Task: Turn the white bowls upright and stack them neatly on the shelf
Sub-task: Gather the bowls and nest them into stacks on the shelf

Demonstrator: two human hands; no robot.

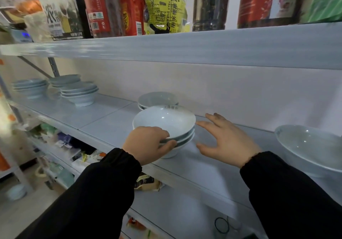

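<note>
Far left of the shelf (pixel 103 116): the left stacks (pixel 79 92), three groups of white bowls, all upright and set close together.

Centre: the centre stack (pixel 166 122), three white bowls nested upright, stands on the shelf. The rear stack (pixel 157 99), lower, sits just behind it by the wall.

My left grip (pixel 146 144) is grasping the centre stack, fingers curled round its near rims.

My right grip (pixel 227 138) is released, fingers straight and spread, just beside that stack's right side; contact not evident.

Far right: a single bowl (pixel 311 146), upright, on the same shelf, well apart
</note>
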